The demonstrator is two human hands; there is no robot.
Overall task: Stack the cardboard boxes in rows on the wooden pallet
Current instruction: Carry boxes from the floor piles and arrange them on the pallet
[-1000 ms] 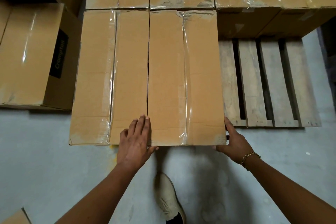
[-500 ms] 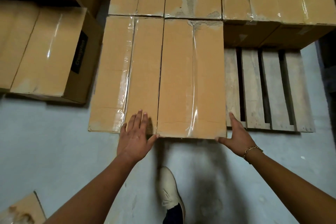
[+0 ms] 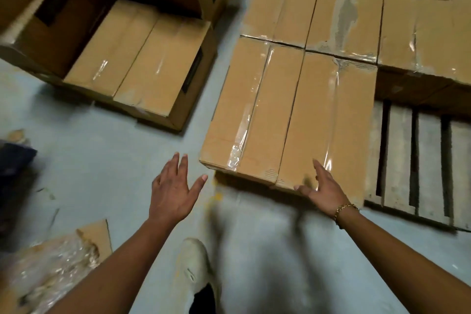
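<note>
Two taped cardboard boxes lie side by side on the wooden pallet [image 3: 430, 168]: the near left box [image 3: 244, 115] and the near right box [image 3: 328, 125]. Behind them sits a back row of boxes [image 3: 344, 7]. My left hand [image 3: 175, 191] hovers open over the grey floor, left of the near left box and apart from it. My right hand [image 3: 323, 188] is open at the front edge of the near right box, fingers spread; whether it touches the box is hard to tell. The pallet's bare slats show at the right.
More cardboard boxes [image 3: 142, 64] stand on the floor at the upper left, some stacked. A torn cardboard piece with plastic wrap [image 3: 53, 260] lies at the lower left. My pale shoe [image 3: 196, 270] is on the floor between my arms.
Both hands have come off the front of the near boxes; the left hand moved left over the floor. The view has swung to the left, so the pallet now sits at the right.
</note>
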